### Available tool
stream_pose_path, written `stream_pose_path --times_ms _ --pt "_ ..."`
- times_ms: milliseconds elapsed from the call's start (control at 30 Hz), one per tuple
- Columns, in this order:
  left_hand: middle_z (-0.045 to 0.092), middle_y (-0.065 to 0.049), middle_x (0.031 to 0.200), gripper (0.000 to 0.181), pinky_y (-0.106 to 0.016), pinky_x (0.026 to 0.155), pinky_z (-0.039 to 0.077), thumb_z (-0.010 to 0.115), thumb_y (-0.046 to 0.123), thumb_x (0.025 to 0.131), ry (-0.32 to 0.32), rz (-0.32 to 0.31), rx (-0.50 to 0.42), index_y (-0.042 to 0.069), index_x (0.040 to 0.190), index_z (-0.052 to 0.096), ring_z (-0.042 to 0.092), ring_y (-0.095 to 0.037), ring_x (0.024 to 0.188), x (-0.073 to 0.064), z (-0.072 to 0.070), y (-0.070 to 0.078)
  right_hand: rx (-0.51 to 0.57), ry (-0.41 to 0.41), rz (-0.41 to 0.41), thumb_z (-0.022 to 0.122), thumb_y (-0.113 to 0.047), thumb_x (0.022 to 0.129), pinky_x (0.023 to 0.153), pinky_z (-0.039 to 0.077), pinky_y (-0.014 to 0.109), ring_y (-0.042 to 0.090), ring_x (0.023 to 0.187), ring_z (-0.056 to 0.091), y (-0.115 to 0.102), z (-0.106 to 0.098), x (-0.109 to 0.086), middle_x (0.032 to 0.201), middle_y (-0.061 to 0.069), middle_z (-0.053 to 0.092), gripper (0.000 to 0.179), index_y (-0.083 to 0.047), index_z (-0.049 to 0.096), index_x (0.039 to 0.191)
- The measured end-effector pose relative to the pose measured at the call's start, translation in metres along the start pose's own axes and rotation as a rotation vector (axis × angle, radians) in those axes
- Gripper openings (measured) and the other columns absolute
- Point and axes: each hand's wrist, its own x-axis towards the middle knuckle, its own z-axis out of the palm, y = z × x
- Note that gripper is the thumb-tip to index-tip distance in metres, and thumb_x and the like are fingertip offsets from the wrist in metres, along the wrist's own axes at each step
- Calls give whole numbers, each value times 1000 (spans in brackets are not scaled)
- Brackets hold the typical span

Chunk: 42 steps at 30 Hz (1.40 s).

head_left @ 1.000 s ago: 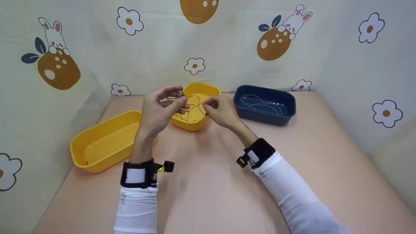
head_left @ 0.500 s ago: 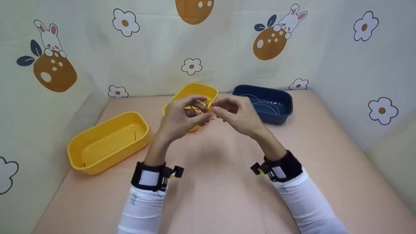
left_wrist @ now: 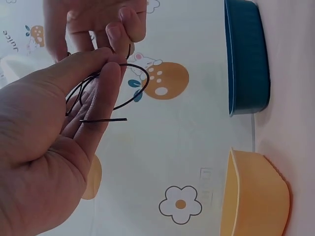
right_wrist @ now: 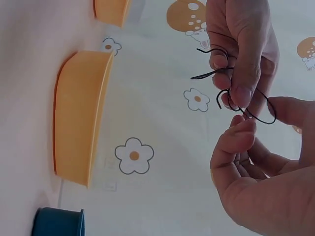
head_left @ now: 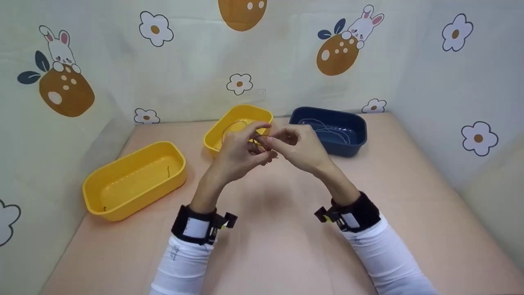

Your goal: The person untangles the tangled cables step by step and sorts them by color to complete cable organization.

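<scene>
In the head view my left hand (head_left: pixel 241 155) holds a tangled bunch of thin dark wire (head_left: pixel 257 141) above the table. The left wrist view shows its thumb and forefinger pinching the black wire (left_wrist: pixel 140 88), which forms a loop with a short loose end sticking out. Several bent ends poke past the fingers in the right wrist view. Close against the left fingertips, my right hand (head_left: pixel 303 149) has its thumb and forefinger at the wire loop (right_wrist: pixel 273 118). Behind the hands stands a yellow bin (head_left: pixel 213 139) with a thin looped strand (head_left: pixel 225 129) inside.
A dark blue bin (head_left: pixel 344 148) holding pale looped strands (head_left: pixel 327 129) stands at the back right. At the left is another yellow bin (head_left: pixel 135 200) with short dark bits (head_left: pixel 168 171) in it. A patterned sheet (head_left: pixel 196 61) hangs behind the table.
My left hand has moved right and nearer, off the middle yellow bin, with the dark wires. The right hand has also come nearer and now meets the left hand's fingertips.
</scene>
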Motion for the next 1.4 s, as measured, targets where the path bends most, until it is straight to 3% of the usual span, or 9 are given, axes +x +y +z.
stream_pose_path --times_ms 133,367,600,933,1167,1267,1400 --pt "81 -16 112 57 -23 77 69 92 7 95 -9 -9 -28 1 146 68 85 -22 86 1 2 -1 34 -7 25 78 -18 107 57 50 20 12 63 62 0 -1 0 84 4 78 15 -4 84 107" --pt "82 -20 118 45 -32 80 72 81 5 103 29 -26 -220 -1 146 68 86 -28 91 2 0 -6 189 43 60 74 -9 109 52 46 19 11 56 57 -1 -6 -1 76 3 69 12 2 79 110" --pt "82 -23 119 32 -32 88 72 80 6 105 8 -64 -227 -4 135 74 85 -24 97 -2 -8 -8 234 54 53 70 -8 112 57 50 19 14 62 58 2 -15 1 81 5 67 16 7 72 112" --pt "84 -22 109 18 -25 86 70 78 4 105 -40 -98 -170 -4 120 83 82 -17 89 -6 -17 -11 352 83 78 65 -9 115 67 59 19 17 77 63 5 -35 1 96 7 69 10 0 69 114" --pt "84 -8 96 15 -18 68 54 77 18 109 4 -114 15 9 115 88 66 -17 77 -7 -21 -12 435 125 26 66 -8 114 81 66 24 18 93 75 7 -42 3 111 13 79 9 0 70 114" --pt "86 -6 97 16 -23 77 52 77 21 110 29 -107 74 12 114 89 67 -17 86 -7 -24 -13 531 148 37 66 -7 114 84 69 27 18 92 80 8 -43 4 106 11 84 8 0 71 113" --pt "86 -7 98 16 -31 91 54 77 22 109 52 -113 77 11 112 88 71 -20 99 -7 -29 -14 634 189 50 66 -4 113 78 71 30 17 80 81 8 -46 4 92 7 84 7 -1 71 109"
